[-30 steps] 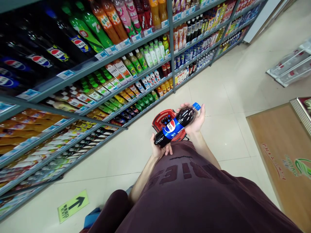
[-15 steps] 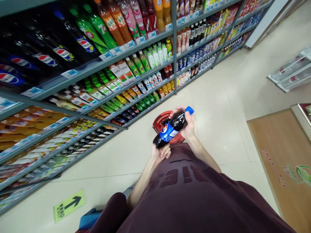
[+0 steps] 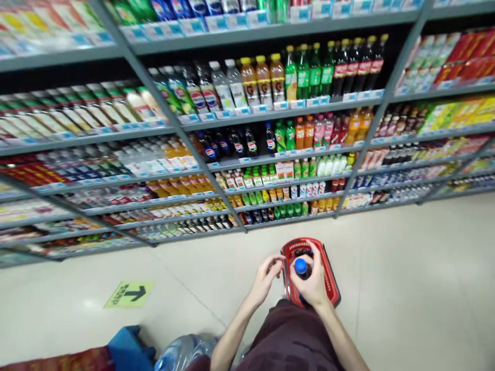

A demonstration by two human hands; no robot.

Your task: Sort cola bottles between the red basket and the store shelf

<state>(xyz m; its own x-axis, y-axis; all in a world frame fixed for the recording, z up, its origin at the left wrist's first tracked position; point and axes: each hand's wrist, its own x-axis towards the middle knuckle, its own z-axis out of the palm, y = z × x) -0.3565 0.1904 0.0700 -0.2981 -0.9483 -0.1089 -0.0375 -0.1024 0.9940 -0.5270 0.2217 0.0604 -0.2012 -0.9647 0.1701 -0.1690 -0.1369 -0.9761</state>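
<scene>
Upright over the red shopping basket [image 3: 331, 281], a dark cola bottle with a blue cap [image 3: 300, 266] is held near its neck by my right hand [image 3: 315, 281]. Most of the bottle below the cap is hidden by the hand and the viewing angle. My left hand [image 3: 267, 275] is at the basket's left side, fingers apart and slightly curled, holding nothing. Several dark bottles [image 3: 303, 252] lie at the far end inside the basket, which stands on the floor in front of my body.
Long shelves of drinks [image 3: 290, 108] run across the view beyond the floor. A green arrow sign [image 3: 129, 294] is stuck on the floor at left. Big clear water bottles [image 3: 185, 350] and a blue object [image 3: 129, 348] stand at lower left.
My view has swung left and taken in more shelving. The bottle, tilted between both hands before, is now upright in my right hand over the basket; my left hand has let go.
</scene>
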